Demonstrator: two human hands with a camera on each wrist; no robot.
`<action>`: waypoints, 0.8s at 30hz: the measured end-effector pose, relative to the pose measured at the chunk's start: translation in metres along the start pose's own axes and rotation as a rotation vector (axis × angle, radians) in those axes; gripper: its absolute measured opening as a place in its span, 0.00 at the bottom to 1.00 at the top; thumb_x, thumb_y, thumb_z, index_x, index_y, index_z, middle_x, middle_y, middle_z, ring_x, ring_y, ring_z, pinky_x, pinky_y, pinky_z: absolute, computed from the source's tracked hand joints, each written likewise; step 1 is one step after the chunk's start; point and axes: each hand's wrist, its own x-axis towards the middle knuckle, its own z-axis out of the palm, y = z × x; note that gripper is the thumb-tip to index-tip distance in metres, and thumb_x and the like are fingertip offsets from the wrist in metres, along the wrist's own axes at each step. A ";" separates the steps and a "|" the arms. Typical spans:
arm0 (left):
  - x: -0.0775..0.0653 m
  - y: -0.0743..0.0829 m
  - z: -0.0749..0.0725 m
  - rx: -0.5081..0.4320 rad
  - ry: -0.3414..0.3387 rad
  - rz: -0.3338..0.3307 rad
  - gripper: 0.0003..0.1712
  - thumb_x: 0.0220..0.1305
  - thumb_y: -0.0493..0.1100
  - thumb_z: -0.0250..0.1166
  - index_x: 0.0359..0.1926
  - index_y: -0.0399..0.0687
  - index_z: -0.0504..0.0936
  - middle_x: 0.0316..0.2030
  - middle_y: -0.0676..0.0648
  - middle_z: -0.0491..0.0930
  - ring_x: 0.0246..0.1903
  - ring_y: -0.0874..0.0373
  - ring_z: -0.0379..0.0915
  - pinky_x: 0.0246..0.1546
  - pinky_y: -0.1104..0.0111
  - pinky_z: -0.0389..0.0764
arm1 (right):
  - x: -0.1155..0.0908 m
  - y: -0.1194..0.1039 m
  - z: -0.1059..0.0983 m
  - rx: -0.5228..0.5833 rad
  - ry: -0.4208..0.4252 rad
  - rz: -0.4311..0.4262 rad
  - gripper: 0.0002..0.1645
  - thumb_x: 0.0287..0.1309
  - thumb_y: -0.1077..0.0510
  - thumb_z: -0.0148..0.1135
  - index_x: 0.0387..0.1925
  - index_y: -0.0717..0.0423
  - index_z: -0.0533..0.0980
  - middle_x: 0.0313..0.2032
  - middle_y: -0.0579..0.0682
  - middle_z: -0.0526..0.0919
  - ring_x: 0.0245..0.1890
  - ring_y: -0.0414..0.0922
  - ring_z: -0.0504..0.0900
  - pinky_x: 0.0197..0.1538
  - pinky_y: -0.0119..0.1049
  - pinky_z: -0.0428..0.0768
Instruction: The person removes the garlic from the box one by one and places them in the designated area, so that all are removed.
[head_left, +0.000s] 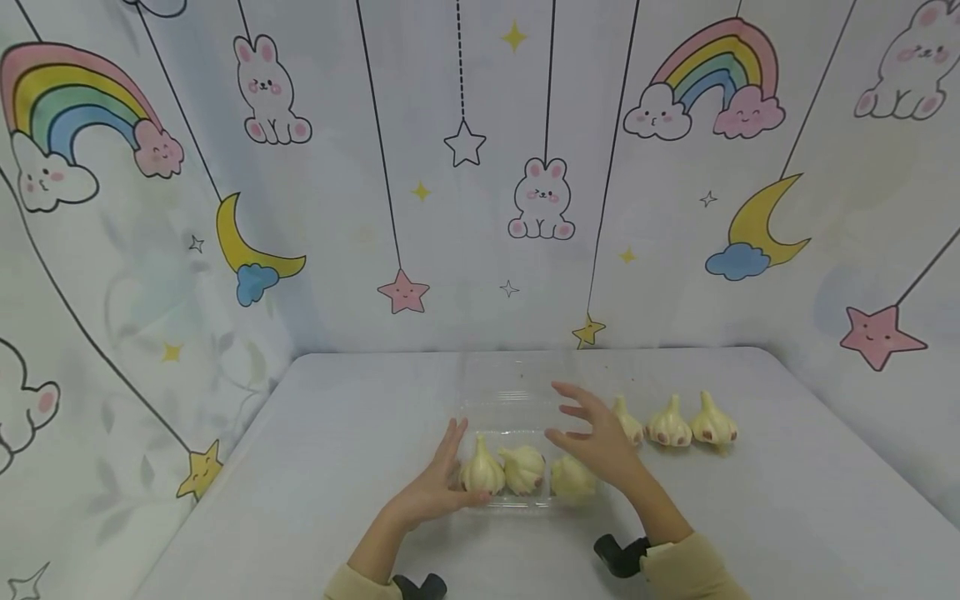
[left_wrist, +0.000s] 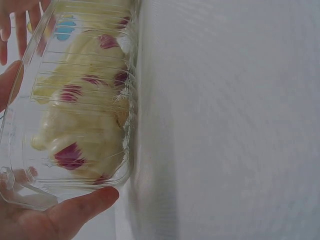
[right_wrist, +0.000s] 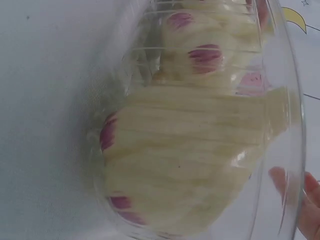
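Note:
A clear plastic clamshell box (head_left: pixel 517 505) stands on the white table with its transparent lid (head_left: pixel 502 387) folded back. Inside its base sit three garlic bulbs (head_left: pixel 523 469), pale with purplish patches. My left hand (head_left: pixel 433 492) holds the box's left end, thumb along the front wall and fingers up the side. Over the right part of the box, my right hand (head_left: pixel 600 437) is spread with nothing in its fingers, near the rightmost bulb (head_left: pixel 573 481). In the right wrist view, its fingertips (right_wrist: pixel 312 190) show past the clear wall.
Three more garlic bulbs (head_left: pixel 670 422) stand in a row to the right of the box, the nearest partly hidden by my right hand. A cloth backdrop (head_left: pixel 337 208) with cartoon rabbits, stars and rainbows hangs behind the table (head_left: pixel 360 400).

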 end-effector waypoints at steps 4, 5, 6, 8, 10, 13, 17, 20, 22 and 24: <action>0.000 0.000 0.000 -0.006 -0.001 -0.001 0.61 0.51 0.43 0.70 0.71 0.52 0.32 0.68 0.36 0.23 0.61 0.26 0.45 0.55 0.36 0.54 | 0.000 -0.001 0.006 0.006 -0.008 0.012 0.37 0.48 0.63 0.67 0.61 0.54 0.65 0.62 0.58 0.64 0.55 0.60 0.71 0.46 0.43 0.78; 0.000 -0.001 0.000 -0.008 -0.001 0.000 0.61 0.51 0.43 0.70 0.71 0.52 0.32 0.68 0.36 0.23 0.61 0.26 0.45 0.55 0.36 0.54 | 0.000 -0.002 0.007 0.010 -0.009 0.013 0.37 0.48 0.63 0.67 0.61 0.54 0.65 0.62 0.58 0.64 0.55 0.60 0.71 0.46 0.43 0.79; 0.000 -0.001 0.000 -0.010 -0.002 0.001 0.61 0.51 0.43 0.70 0.71 0.52 0.32 0.68 0.36 0.22 0.61 0.26 0.44 0.55 0.36 0.54 | 0.001 -0.002 0.008 0.014 -0.011 0.014 0.37 0.48 0.63 0.68 0.61 0.54 0.65 0.62 0.58 0.64 0.55 0.60 0.71 0.46 0.42 0.79; 0.000 -0.001 0.000 -0.014 0.000 0.006 0.61 0.51 0.43 0.70 0.71 0.52 0.33 0.68 0.36 0.22 0.61 0.25 0.44 0.55 0.37 0.54 | 0.001 -0.003 0.011 0.020 -0.016 0.012 0.37 0.47 0.63 0.68 0.61 0.53 0.66 0.62 0.57 0.64 0.54 0.59 0.72 0.45 0.41 0.79; 0.001 -0.002 0.000 -0.018 0.002 0.011 0.61 0.51 0.42 0.70 0.71 0.51 0.33 0.68 0.36 0.23 0.61 0.25 0.44 0.56 0.37 0.54 | 0.001 -0.003 0.014 0.031 -0.021 0.005 0.37 0.47 0.63 0.68 0.60 0.53 0.66 0.62 0.57 0.64 0.54 0.59 0.72 0.45 0.41 0.79; 0.001 -0.002 0.000 -0.022 0.003 0.013 0.61 0.51 0.42 0.70 0.71 0.51 0.33 0.68 0.36 0.23 0.61 0.25 0.44 0.56 0.37 0.54 | 0.001 -0.005 0.019 0.026 -0.029 0.009 0.37 0.47 0.61 0.69 0.60 0.50 0.67 0.62 0.55 0.65 0.54 0.58 0.73 0.44 0.39 0.79; 0.001 -0.003 0.000 -0.029 0.001 0.011 0.61 0.51 0.43 0.70 0.71 0.52 0.33 0.68 0.36 0.23 0.61 0.25 0.43 0.55 0.38 0.55 | 0.002 -0.007 0.026 0.030 -0.037 0.017 0.37 0.46 0.61 0.70 0.60 0.49 0.68 0.61 0.53 0.66 0.53 0.56 0.73 0.44 0.39 0.80; 0.001 -0.003 0.000 -0.027 -0.001 0.007 0.61 0.51 0.43 0.70 0.71 0.52 0.33 0.69 0.36 0.23 0.61 0.25 0.43 0.55 0.38 0.56 | 0.002 -0.010 0.031 0.039 -0.045 0.021 0.37 0.45 0.62 0.70 0.59 0.50 0.68 0.61 0.53 0.66 0.53 0.56 0.73 0.43 0.39 0.80; 0.002 -0.004 0.000 -0.037 -0.005 0.008 0.61 0.51 0.43 0.69 0.71 0.53 0.33 0.68 0.37 0.22 0.61 0.25 0.43 0.55 0.38 0.56 | 0.001 -0.012 0.034 0.036 -0.048 0.028 0.37 0.45 0.62 0.70 0.59 0.50 0.68 0.61 0.53 0.67 0.53 0.56 0.73 0.42 0.39 0.80; 0.002 -0.005 0.000 -0.049 -0.009 0.009 0.61 0.52 0.43 0.69 0.71 0.52 0.32 0.68 0.37 0.21 0.61 0.25 0.42 0.55 0.38 0.57 | 0.000 -0.014 0.037 0.038 -0.052 0.037 0.37 0.45 0.62 0.70 0.59 0.50 0.68 0.61 0.53 0.66 0.53 0.56 0.73 0.42 0.39 0.80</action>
